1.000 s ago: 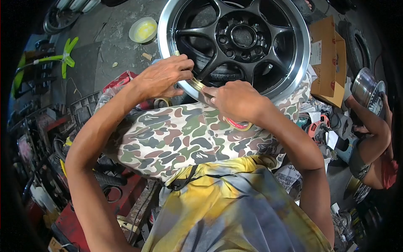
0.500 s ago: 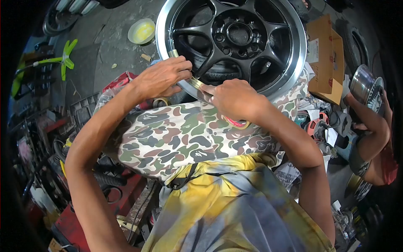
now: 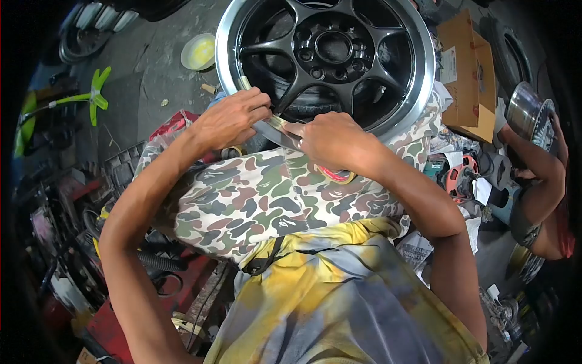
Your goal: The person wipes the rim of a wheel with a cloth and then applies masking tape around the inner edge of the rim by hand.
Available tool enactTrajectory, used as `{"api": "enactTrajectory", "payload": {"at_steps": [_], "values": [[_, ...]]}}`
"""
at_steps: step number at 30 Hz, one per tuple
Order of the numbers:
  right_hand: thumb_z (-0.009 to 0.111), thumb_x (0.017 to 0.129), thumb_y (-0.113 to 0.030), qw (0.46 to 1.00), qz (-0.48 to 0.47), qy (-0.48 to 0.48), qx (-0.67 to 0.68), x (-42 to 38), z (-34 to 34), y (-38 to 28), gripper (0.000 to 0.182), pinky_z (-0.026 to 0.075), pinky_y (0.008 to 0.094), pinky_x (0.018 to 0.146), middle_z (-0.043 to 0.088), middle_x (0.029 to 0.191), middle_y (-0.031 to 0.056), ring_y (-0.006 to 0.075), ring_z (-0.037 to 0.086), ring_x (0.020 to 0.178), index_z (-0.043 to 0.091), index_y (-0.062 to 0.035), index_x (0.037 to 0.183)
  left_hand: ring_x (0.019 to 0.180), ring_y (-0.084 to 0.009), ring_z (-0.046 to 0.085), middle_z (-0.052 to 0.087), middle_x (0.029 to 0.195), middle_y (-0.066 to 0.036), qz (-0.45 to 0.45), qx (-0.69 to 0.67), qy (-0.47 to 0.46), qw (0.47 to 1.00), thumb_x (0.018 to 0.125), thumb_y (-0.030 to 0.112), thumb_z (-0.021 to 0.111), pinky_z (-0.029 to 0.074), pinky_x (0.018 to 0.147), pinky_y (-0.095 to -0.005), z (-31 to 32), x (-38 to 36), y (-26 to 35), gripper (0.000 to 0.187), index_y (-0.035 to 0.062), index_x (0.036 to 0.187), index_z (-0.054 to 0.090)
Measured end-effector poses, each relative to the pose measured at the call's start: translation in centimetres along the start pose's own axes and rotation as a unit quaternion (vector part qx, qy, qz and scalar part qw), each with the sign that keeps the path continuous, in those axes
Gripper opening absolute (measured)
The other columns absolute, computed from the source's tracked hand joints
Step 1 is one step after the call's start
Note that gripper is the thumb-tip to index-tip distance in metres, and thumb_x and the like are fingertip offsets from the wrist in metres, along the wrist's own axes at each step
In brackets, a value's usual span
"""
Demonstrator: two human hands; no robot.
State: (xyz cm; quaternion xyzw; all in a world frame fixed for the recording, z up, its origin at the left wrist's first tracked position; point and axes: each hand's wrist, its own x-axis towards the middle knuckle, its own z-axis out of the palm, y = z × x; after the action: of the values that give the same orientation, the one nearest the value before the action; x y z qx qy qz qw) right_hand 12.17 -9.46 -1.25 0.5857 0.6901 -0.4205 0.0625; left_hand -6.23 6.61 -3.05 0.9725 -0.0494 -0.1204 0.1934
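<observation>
A wheel rim (image 3: 335, 46) with black spokes and a polished silver lip rests against my lap, face up. Pale masking tape (image 3: 277, 122) runs along the inner edge of the lip at its near left side. My left hand (image 3: 235, 119) is closed, its curled fingers pressing the tape against the rim. Just to the right, my right hand (image 3: 337, 141) pinches the tape's other stretch, index finger pointed along it. A tape roll (image 3: 335, 175) shows partly below my right hand. Another roll (image 3: 232, 151), half hidden, lies under my left wrist.
A bowl (image 3: 198, 52) with yellow contents sits on the floor at upper left, near a green fan (image 3: 97, 97). An open cardboard box (image 3: 465, 73) stands to the right. Beyond it, another person's arm (image 3: 536, 151) reaches to a silver rim (image 3: 528, 115). A red-and-black power tool (image 3: 464, 176) lies nearby.
The view has shifted slightly, so the rim appears a little further left and up. Both hands stay at the tape, with barely any movement along the lip.
</observation>
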Motion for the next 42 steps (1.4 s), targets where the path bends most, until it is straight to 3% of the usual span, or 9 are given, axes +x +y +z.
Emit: {"api": "enactTrajectory", "payload": {"at_steps": [2,4,10,19,30,35,37,41,42], "values": [[0.074,0.073,-0.019,1.0,0.0,0.003,0.015,0.1,0.3,0.4,0.066,0.056,0.043,0.077,0.074,0.089,0.0115,0.0307,0.072,0.087,0.057,-0.0163,0.136,0.102,-0.0273,0.055,0.054,0.107,-0.009,-0.011,-0.025,0.019,0.999,0.064,0.005,0.077,0.048,0.092,-0.0373,0.0,-0.1,-0.2,0.043,0.0011,0.104,0.062],[0.055,0.091,-0.024,0.998,-0.034,0.048,-0.007,0.3,1.1,1.1,0.054,0.055,0.0467,0.069,0.07,0.078,0.0166,0.0365,0.069,0.073,0.049,-0.0203,0.145,0.102,-0.0273,0.055,0.055,0.108,-0.009,-0.026,-0.013,0.023,0.999,0.062,0.005,0.078,0.049,0.092,-0.037,-0.2,-0.1,-0.1,0.045,0.001,0.104,0.063],[0.05,0.092,-0.022,0.997,-0.035,0.042,0.06,0.0,0.9,1.6,0.051,0.055,0.048,0.075,0.07,0.079,0.0175,0.0363,0.069,0.076,0.052,-0.0209,0.142,0.103,-0.0276,0.055,0.056,0.108,-0.009,-0.036,-0.007,0.023,0.999,0.058,0.004,0.081,0.05,0.093,-0.0362,-0.2,-0.3,-0.4,0.05,0.001,0.105,0.064],[0.049,0.091,-0.021,0.977,-0.042,0.036,0.206,-0.8,0.6,2.5,0.053,0.051,0.0487,0.085,0.066,0.077,0.0237,0.0404,0.065,0.079,0.051,-0.0173,0.143,0.102,-0.0277,0.055,0.056,0.108,-0.009,-0.045,-0.021,0.031,0.998,0.058,0.002,0.08,0.05,0.093,-0.037,-0.3,-0.1,-0.2,0.049,0.0015,0.104,0.065],[0.051,0.091,-0.024,0.981,-0.05,0.018,0.184,-0.1,0.9,3.0,0.051,0.05,0.0483,0.087,0.066,0.079,0.0238,0.0399,0.065,0.079,0.052,-0.0208,0.142,0.104,-0.0276,0.055,0.054,0.108,-0.009,-0.004,-0.004,0.02,1.0,0.064,0.008,0.079,0.048,0.094,-0.0369,-0.2,-0.1,-0.2,0.04,0.0039,0.101,0.063],[0.052,0.091,-0.024,0.984,-0.032,0.005,0.174,-0.3,0.3,2.6,0.051,0.05,0.0484,0.087,0.067,0.079,0.0225,0.0397,0.066,0.08,0.054,-0.0222,0.142,0.104,-0.0278,0.054,0.053,0.108,-0.009,-0.019,-0.004,0.009,1.0,0.064,0.001,0.073,0.047,0.095,-0.0386,0.1,-0.1,0.0,0.042,0.003,0.105,0.062],[0.053,0.091,-0.025,0.991,-0.023,0.045,0.122,-0.1,0.7,2.4,0.05,0.051,0.0487,0.086,0.068,0.079,0.021,0.039,0.067,0.081,0.054,-0.0225,0.141,0.104,-0.0275,0.054,0.053,0.108,-0.009,-0.018,-0.001,0.009,1.0,0.064,0.002,0.073,0.047,0.095,-0.0387,0.0,0.0,0.0,0.042,0.0031,0.105,0.062],[0.053,0.091,-0.025,0.995,-0.001,0.031,0.092,-0.1,0.4,1.5,0.05,0.052,0.0485,0.084,0.069,0.079,0.0198,0.0383,0.068,0.082,0.054,-0.0235,0.141,0.103,-0.0261,0.054,0.053,0.106,-0.008,-0.011,0.018,0.015,1.0,0.065,0.006,0.075,0.047,0.093,-0.0362,-0.1,0.1,0.1,0.039,0.0032,0.102,0.062],[0.054,0.089,-0.024,0.996,0.006,0.014,0.085,-0.3,0.0,1.2,0.049,0.053,0.0475,0.085,0.071,0.089,0.0173,0.0359,0.069,0.087,0.056,-0.0237,0.138,0.103,-0.0261,0.054,0.053,0.106,-0.008,-0.009,0.017,0.015,1.0,0.065,0.006,0.075,0.047,0.093,-0.0362,0.0,0.1,0.1,0.039,0.0032,0.102,0.062]]}}
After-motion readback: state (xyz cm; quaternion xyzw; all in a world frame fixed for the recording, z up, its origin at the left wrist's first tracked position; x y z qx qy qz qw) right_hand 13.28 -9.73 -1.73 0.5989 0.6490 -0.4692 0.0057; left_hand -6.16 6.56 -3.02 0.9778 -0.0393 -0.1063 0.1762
